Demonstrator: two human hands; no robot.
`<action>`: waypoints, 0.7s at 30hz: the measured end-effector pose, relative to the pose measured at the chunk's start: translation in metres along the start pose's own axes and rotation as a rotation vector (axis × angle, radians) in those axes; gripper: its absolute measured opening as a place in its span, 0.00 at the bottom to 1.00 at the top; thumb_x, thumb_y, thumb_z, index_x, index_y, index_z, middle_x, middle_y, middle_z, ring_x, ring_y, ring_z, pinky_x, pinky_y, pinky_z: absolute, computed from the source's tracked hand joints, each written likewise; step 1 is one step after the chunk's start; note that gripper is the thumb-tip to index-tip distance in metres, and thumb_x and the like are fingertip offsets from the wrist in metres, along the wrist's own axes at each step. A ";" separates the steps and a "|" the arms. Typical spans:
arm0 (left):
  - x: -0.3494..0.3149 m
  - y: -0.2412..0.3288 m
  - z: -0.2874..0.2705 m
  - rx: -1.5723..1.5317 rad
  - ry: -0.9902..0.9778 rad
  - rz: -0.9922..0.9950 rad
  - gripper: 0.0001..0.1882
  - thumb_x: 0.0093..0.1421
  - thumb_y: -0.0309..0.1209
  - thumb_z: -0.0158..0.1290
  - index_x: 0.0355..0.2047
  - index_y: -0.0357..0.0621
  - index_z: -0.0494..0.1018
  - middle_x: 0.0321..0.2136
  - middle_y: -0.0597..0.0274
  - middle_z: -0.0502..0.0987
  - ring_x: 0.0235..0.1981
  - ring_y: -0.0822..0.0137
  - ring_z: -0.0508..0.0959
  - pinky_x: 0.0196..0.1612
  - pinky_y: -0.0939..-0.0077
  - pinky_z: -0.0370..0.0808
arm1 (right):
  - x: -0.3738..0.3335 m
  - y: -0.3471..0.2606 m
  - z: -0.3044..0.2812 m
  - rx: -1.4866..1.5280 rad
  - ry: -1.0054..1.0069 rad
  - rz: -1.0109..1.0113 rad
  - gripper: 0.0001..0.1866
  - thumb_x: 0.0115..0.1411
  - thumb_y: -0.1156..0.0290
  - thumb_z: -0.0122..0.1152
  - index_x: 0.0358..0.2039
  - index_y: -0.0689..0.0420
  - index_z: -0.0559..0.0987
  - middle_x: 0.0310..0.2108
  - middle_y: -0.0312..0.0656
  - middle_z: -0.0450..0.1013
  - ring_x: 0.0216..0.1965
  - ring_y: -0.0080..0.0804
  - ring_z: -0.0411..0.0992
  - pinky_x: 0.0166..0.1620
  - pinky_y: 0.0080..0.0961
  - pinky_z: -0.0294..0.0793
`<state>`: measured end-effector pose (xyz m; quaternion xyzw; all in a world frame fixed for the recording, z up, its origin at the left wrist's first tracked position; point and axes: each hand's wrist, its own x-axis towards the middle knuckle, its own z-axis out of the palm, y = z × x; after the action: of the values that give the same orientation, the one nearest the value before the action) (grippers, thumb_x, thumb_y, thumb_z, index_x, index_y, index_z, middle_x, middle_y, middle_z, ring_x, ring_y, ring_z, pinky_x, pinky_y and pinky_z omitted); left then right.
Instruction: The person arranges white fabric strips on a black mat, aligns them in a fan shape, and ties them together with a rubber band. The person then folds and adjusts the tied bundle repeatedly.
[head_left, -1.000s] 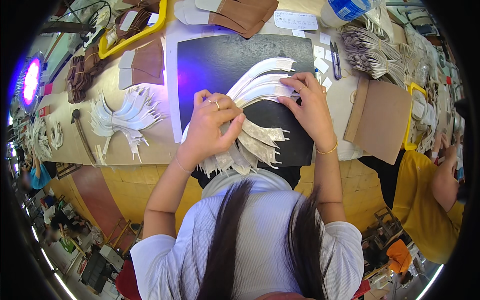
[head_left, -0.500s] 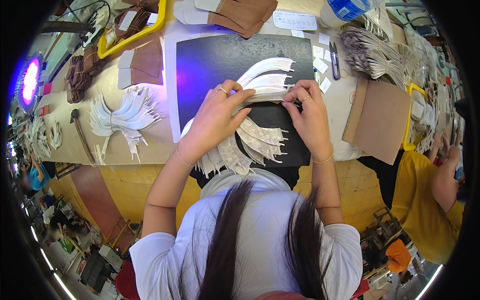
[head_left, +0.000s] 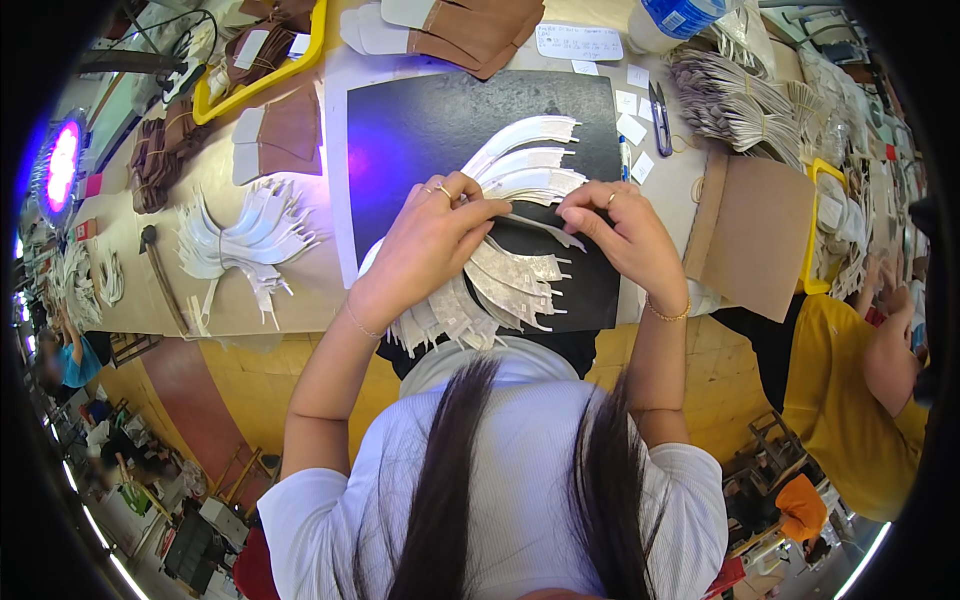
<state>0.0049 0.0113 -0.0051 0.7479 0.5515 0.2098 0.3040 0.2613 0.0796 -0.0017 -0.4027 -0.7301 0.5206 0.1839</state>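
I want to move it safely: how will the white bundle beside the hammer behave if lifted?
The white bundle probably lifts as one, being cinched at its middle. Its ends look floppy, fanning loosely. It seems unlikely to roll, lying splayed.

Workshop or small factory floor, shared by several people. Shown by a paper-covered surface [head_left: 310, 300] loaded with repeated parts: tied pale strips [head_left: 225, 250] toward the left edge, brown cut pieces [head_left: 480, 32] along the far edge, banded stacks [head_left: 735, 110] near the far right corner. Among hand tools: a hammer [head_left: 162, 275] by the near left corner and snips [head_left: 659, 118] toward the right edge. Beyond the near edge: yellow floor [head_left: 260, 385] with a red band [head_left: 192, 385], strip lights [head_left: 125, 572], and co-workers in yellow [head_left: 840, 400] and blue [head_left: 80, 360].
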 end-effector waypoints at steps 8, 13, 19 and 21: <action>-0.007 0.006 -0.006 -0.002 0.045 0.153 0.05 0.55 0.28 0.58 0.30 0.41 0.80 0.34 0.60 0.78 0.41 0.59 0.76 0.52 0.62 0.68 | 0.005 0.012 0.020 -0.522 0.395 -0.030 0.12 0.58 0.67 0.69 0.41 0.55 0.83 0.41 0.40 0.74 0.43 0.37 0.72 0.47 0.35 0.66; -0.005 0.007 -0.005 0.022 0.089 0.124 0.07 0.58 0.31 0.61 0.27 0.41 0.80 0.24 0.61 0.78 0.32 0.61 0.77 0.47 0.65 0.67 | 0.004 0.021 0.026 -0.554 0.393 -0.003 0.17 0.53 0.66 0.73 0.44 0.53 0.83 0.43 0.37 0.73 0.46 0.37 0.70 0.50 0.38 0.63; -0.001 0.008 -0.001 -0.002 0.148 0.082 0.06 0.58 0.30 0.63 0.29 0.42 0.79 0.26 0.63 0.78 0.30 0.62 0.75 0.43 0.66 0.66 | 0.004 0.023 0.028 -0.533 0.431 -0.009 0.17 0.53 0.66 0.74 0.43 0.53 0.83 0.43 0.37 0.74 0.46 0.37 0.71 0.49 0.37 0.64; -0.001 0.009 -0.001 0.010 0.138 0.054 0.06 0.58 0.30 0.63 0.29 0.42 0.79 0.28 0.63 0.79 0.31 0.62 0.75 0.44 0.67 0.66 | 0.004 0.024 0.029 -0.526 0.441 -0.013 0.16 0.53 0.67 0.73 0.43 0.53 0.83 0.43 0.37 0.74 0.46 0.37 0.71 0.49 0.37 0.64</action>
<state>0.0100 0.0090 0.0016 0.7479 0.5517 0.2661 0.2558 0.2489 0.0682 -0.0351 -0.5345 -0.7845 0.2137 0.2306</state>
